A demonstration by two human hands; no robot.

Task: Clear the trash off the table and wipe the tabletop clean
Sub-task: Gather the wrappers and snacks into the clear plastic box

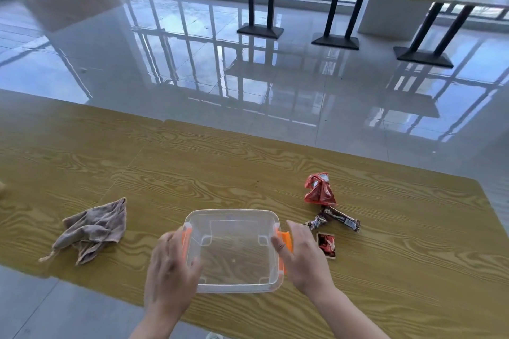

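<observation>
A clear plastic container (232,212) with orange side latches sits on the wooden table (209,173) near its front edge. My left hand (170,272) grips its left side, thumb over the rim. On the other side my right hand (304,259) holds the wall by the orange latch, thumb inside. The container looks empty. Right of it lie three pieces of trash: a crumpled red wrapper (319,189), a dark brown candy wrapper (337,219) and a small red-and-black packet (326,245). A crumpled brown cloth (93,230) lies on the table to the left.
The table's right end is near the trash, and its far edge runs diagonally above. Beyond it a glossy tiled floor stretches to tall tables with black legs (260,3) standing by the windows.
</observation>
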